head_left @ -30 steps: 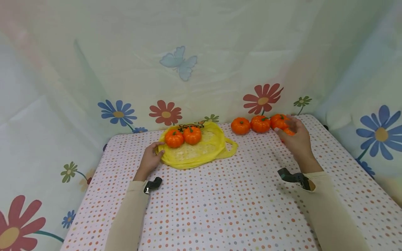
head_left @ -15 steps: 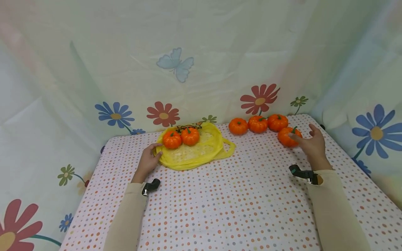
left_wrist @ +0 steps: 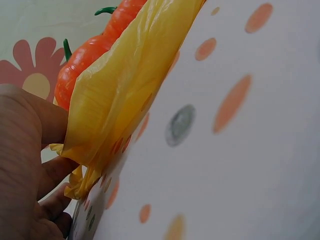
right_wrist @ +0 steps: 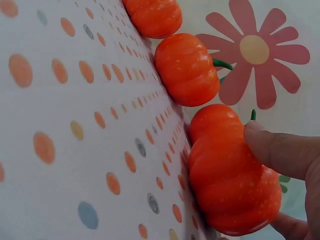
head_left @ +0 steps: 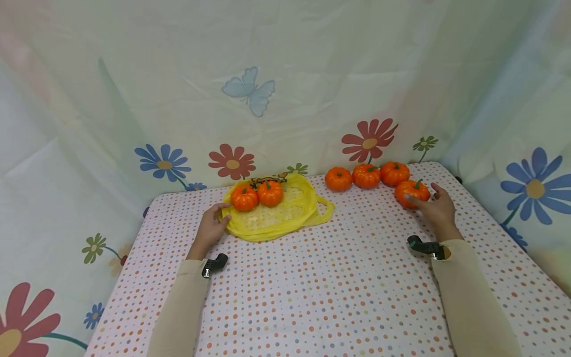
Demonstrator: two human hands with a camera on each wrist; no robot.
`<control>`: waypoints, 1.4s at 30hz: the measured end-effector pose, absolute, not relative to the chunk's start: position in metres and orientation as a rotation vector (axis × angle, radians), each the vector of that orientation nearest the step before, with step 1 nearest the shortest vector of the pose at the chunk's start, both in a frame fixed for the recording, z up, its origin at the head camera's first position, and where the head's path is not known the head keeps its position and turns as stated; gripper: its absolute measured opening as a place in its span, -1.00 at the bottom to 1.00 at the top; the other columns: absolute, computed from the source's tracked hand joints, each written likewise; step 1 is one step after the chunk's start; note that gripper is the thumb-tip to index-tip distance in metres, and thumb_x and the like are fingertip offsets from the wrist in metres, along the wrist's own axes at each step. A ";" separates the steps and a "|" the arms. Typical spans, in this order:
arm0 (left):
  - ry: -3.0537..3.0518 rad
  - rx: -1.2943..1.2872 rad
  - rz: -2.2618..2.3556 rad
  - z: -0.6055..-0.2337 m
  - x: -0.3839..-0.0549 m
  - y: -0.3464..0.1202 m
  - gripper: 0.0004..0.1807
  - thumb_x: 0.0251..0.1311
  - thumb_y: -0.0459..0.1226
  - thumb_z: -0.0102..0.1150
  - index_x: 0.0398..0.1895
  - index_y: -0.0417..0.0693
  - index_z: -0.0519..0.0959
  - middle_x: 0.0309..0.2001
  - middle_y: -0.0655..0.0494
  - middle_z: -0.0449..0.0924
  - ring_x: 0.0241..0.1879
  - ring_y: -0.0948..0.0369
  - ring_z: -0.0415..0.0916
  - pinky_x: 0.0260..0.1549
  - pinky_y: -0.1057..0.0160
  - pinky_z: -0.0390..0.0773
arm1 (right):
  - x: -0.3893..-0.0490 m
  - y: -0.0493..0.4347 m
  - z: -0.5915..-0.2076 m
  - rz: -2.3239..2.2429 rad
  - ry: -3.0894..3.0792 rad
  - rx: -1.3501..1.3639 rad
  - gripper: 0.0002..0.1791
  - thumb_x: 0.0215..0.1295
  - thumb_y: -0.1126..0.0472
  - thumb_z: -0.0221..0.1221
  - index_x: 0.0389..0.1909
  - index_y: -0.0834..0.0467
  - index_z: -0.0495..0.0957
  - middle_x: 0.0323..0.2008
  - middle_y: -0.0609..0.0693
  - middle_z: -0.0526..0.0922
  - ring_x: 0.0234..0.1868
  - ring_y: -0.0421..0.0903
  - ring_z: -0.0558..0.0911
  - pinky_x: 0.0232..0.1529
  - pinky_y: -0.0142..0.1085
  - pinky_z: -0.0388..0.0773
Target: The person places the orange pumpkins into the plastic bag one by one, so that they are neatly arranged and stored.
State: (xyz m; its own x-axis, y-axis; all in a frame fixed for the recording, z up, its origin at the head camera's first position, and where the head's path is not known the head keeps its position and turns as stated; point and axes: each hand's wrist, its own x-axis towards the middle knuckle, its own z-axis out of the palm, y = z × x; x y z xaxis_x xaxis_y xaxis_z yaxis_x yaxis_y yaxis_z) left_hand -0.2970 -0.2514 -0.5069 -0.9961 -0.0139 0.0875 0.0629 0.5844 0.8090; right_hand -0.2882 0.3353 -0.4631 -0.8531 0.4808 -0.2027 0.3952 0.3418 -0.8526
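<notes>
Left hand (head_left: pixel 211 228): thumb and fingers are pinching the left edge of a thin yellow plastic bag (head_left: pixel 267 234), which is lying spread with its mouth open on the white, dotted-cloth table (head_left: pixel 285 287). Two glossy orange, ribbed, green-stemmed pumpkins (head_left: pixel 244 199) are sitting side by side within its rim, toward the left rear.

Right hand (head_left: pixel 439 212): half open, it is spanning a similar glossy orange pumpkin (head_left: pixel 410 187), thumb crossing the front, fingers lying at the right side. Whether it is gripping firmly cannot be told. That pumpkin is resting on the table, just in front of a row of three matching pumpkins (head_left: pixel 366 176).
</notes>
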 end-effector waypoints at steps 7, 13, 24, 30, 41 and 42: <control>-2.725 -0.041 -1.393 -0.506 -0.297 -0.251 -0.63 0.36 -0.29 0.08 0.22 -0.07 0.48 0.34 -0.06 0.41 0.48 -0.01 0.15 0.48 -0.10 0.10 | -0.290 0.334 -0.462 1.478 -2.598 -0.773 0.07 0.25 -0.12 0.24 0.58 0.13 -0.19 0.55 0.31 -0.12 0.53 0.32 0.02 0.49 0.17 0.08; -2.720 -0.062 -1.394 -0.505 -0.297 -0.251 -0.63 0.36 -0.29 0.08 0.21 -0.09 0.48 0.33 -0.06 0.43 0.47 -0.01 0.16 0.48 -0.10 0.11 | -0.292 0.333 -0.467 1.395 -2.621 -0.800 0.03 0.25 -0.04 0.23 0.57 0.17 -0.15 0.53 0.33 -0.02 0.50 0.34 0.06 0.46 0.20 0.11; -2.740 -0.023 -1.396 -0.505 -0.296 -0.250 -0.62 0.37 -0.25 0.07 0.23 -0.04 0.47 0.37 -0.04 0.39 0.50 0.00 0.11 0.49 -0.11 0.08 | -0.290 0.333 -0.462 1.479 -2.578 -0.745 0.04 0.27 -0.03 0.23 0.56 0.19 -0.18 0.55 0.31 -0.11 0.53 0.32 0.03 0.50 0.14 0.09; -2.735 -0.037 -1.397 -0.504 -0.295 -0.251 -0.63 0.37 -0.25 0.08 0.22 -0.04 0.47 0.35 -0.04 0.40 0.50 0.01 0.12 0.49 -0.09 0.09 | -0.288 0.331 -0.455 1.518 -2.550 -0.722 0.06 0.26 -0.01 0.23 0.56 0.20 -0.22 0.55 0.31 -0.12 0.52 0.31 0.04 0.49 0.14 0.10; -2.695 -0.118 -1.394 -0.506 -0.296 -0.253 -0.63 0.34 -0.29 0.11 0.20 -0.07 0.51 0.32 -0.07 0.45 0.34 0.03 0.31 0.09 0.06 0.37 | -0.289 0.314 -0.442 1.636 -2.484 -0.632 0.16 0.16 0.06 0.35 0.56 0.08 -0.28 0.57 0.24 -0.18 0.54 0.26 0.01 0.50 0.10 0.10; -2.696 -0.118 -1.398 -0.506 -0.296 -0.253 -0.63 0.35 -0.29 0.11 0.20 -0.07 0.50 0.32 -0.07 0.44 0.40 0.03 0.25 0.19 0.04 0.33 | -0.288 0.310 -0.440 1.646 -2.487 -0.606 0.17 0.16 0.07 0.36 0.56 0.08 -0.29 0.57 0.24 -0.18 0.54 0.26 0.01 0.49 0.10 0.10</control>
